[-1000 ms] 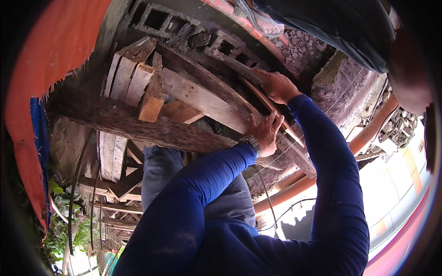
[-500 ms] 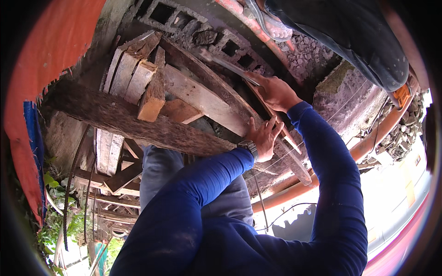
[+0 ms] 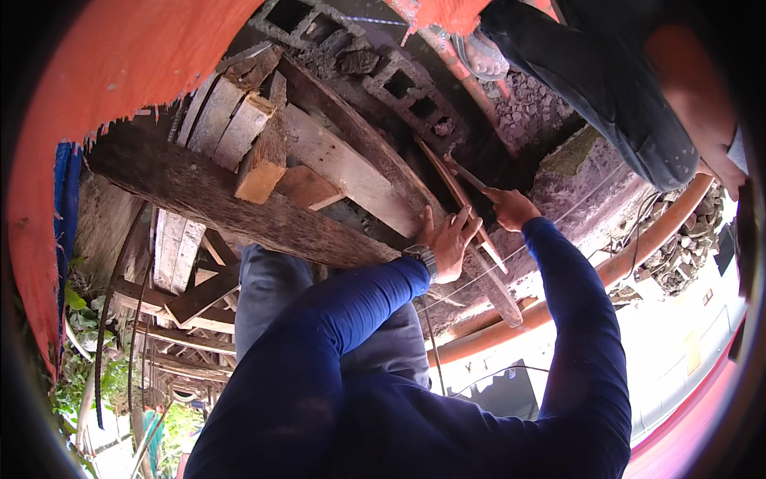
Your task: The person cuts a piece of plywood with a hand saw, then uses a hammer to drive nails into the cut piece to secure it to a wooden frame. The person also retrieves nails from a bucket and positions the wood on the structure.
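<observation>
My right hand [image 3: 511, 209] is closed round the handle of a hammer [image 3: 466, 172], whose head points away from me, beside a thin wooden strip [image 3: 455, 191]. My left hand [image 3: 445, 241] lies with fingers spread on the end of a long weathered plank [image 3: 359, 137], its fingertips by the same strip. Under my left wrist runs a thick dark timber [image 3: 239, 203]. Short cut wood blocks [image 3: 260, 180] are wedged between the timber and the planks. Whether the hammer head touches the strip, I cannot tell.
Hollow concrete blocks [image 3: 399, 82] line the far side. Another person's leg [image 3: 594, 88] and foot [image 3: 481, 57] are at far right. A taut string [image 3: 590, 185] crosses near an orange pipe [image 3: 654, 233]. Torn orange sheeting [image 3: 136, 56] hangs at left; rebar [image 3: 116, 319] stands below it.
The hammer and my right hand have come down and to the right, the head now close to the strip. My left hand stays on the plank. More orange sheeting shows along the top.
</observation>
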A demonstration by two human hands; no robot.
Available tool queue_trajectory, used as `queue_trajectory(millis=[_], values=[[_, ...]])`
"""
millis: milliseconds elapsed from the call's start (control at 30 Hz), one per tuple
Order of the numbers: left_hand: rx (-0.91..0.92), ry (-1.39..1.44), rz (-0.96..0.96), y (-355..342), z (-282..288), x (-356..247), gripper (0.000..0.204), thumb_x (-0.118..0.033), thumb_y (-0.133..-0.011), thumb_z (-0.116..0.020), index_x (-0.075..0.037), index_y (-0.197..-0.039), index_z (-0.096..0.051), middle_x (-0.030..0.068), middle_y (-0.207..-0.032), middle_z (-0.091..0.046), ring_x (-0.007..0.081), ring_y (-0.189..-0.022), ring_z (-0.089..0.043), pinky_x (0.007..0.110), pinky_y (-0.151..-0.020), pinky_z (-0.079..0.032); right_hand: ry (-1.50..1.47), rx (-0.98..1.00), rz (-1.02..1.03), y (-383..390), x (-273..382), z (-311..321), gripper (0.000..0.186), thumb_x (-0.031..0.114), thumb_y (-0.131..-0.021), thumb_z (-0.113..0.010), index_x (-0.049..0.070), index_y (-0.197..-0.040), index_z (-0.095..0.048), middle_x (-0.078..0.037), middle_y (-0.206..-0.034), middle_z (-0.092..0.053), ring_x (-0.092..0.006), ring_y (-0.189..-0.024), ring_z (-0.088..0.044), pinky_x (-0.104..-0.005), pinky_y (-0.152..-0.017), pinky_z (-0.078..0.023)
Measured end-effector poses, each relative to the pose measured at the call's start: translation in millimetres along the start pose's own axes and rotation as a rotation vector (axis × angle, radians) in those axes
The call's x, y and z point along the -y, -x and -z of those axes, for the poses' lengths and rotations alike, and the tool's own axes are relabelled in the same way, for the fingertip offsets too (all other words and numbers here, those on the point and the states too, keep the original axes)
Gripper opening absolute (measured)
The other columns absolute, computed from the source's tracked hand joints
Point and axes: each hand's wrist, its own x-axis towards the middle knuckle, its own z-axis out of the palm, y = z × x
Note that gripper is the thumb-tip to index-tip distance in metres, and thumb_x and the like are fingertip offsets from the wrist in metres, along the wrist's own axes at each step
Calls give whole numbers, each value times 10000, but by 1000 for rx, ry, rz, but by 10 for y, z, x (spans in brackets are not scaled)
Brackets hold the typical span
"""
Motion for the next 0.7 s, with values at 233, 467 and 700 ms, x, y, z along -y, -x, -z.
queue_trajectory(millis=[233, 467, 700], values=[[-12, -25, 3, 22, 15, 12, 1118, -406, -890, -810, -198, -1734, -106, 145, -1778, -125, 334, -1562, -377, 773, -1233, -176, -136, -134, 61, -158, 516, 449, 625, 61, -949, -629, 97, -1555, -478, -286, -1108, -735, -498, -1014, -705, -573, -887, -566], [68, -30, -21, 51, 171, -23, 1023, -352, -918, -752, -191, -1731, -152, 150, -1773, -144, 318, -1563, -373, 786, -1210, -202, -116, -159, 109, -536, 512, 465, 597, 26, -951, -585, 104, -1538, -510, -285, -1197, -719, -504, -1080, -683, -573, -944, -545], [33, 23, -11, 3, 70, 48, 1041, -359, -905, -775, -174, -1728, -165, 163, -1758, -158, 320, -1554, -377, 793, -1197, -224, -309, -489, 381, -612, 1265, 899, 611, 32, -974, -529, 148, -1573, -491, -278, -1247, -710, -498, -1111, -676, -562, -980, -539]])
